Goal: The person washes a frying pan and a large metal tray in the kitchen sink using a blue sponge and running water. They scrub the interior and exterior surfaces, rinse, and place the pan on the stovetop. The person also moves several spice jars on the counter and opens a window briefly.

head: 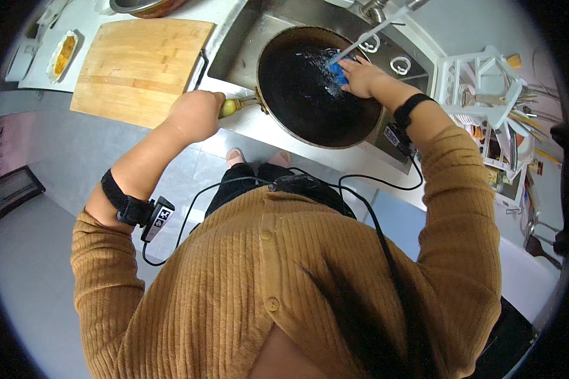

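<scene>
My left hand (pixel 197 115) is closed around the yellow-green handle (pixel 229 108) of a large dark wok (pixel 308 106). The wok lies across the front rim of a stainless steel sink (pixel 239 54), partly over the basin. Inside it, near the right wall, my right hand (pixel 362 77) presses a blue scrubbing cloth or sponge (pixel 338 73) with its fingers spread over it. A stream of water (pixel 367 36) falls from the faucet (pixel 415 4) onto the wok's inside beside the blue cloth and splashes there. Part of the blue cloth is hidden under my fingers.
A bamboo cutting board (pixel 142 71) lies left of the sink, with a small dish (pixel 62 57) of orange food beyond it. A metal bowl (pixel 147 6) stands at the back. On the right is a white dish rack (pixel 490 85) with utensils. Black cables (pixel 384 182) run from my forearms.
</scene>
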The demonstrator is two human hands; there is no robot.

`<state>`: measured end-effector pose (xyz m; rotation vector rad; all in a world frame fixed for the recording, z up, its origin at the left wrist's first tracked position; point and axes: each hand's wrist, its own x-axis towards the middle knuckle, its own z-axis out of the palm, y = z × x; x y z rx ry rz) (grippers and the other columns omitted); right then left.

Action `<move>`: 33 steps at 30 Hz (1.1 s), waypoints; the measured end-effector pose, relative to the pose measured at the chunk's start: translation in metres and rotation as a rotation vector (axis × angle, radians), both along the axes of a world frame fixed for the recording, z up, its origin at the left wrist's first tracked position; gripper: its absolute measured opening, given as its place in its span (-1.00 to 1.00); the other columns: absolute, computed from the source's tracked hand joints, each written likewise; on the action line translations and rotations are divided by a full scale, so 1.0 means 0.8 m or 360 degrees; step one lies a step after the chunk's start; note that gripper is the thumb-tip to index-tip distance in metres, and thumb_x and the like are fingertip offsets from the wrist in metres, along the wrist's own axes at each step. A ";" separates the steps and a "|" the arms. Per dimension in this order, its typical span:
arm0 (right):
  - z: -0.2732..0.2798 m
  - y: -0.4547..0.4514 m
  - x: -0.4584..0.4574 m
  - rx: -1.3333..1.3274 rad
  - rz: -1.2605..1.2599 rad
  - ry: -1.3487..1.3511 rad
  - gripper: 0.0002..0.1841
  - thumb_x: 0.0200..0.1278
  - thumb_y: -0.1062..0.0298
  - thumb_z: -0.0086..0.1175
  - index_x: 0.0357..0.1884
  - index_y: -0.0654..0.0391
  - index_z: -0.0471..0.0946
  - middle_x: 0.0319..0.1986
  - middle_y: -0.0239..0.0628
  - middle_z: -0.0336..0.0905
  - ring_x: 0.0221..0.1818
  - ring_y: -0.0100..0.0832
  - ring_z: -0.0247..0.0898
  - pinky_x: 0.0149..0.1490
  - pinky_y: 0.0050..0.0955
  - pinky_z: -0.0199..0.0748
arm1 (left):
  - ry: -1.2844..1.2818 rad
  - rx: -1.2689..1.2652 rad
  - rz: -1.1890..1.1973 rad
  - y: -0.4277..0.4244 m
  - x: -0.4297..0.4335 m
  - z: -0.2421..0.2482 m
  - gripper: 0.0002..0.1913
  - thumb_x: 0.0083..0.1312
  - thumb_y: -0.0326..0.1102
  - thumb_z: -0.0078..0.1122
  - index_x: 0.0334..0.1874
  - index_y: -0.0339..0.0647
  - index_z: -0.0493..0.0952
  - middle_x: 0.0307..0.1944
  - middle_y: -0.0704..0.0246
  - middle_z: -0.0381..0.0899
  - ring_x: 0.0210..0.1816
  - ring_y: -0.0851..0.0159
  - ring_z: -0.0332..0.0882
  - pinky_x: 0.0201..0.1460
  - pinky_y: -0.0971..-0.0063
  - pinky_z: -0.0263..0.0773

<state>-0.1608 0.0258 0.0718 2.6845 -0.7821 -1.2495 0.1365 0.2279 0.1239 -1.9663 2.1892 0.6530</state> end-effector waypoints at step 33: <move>-0.003 0.081 -0.039 0.0994 0.0919 -0.0087 -0.84 -0.01 0.49 -0.10 -0.57 0.36 0.46 -0.33 0.05 0.44 -0.10 -0.06 0.31 0.29 -0.28 -0.08 | -0.0118 0.0028 -0.0040 -0.022 -0.011 0.022 -0.81 -0.09 -0.39 0.02 -0.38 -0.21 0.48 -0.47 0.12 0.52 -0.36 0.04 0.49 -0.24 0.28 0.40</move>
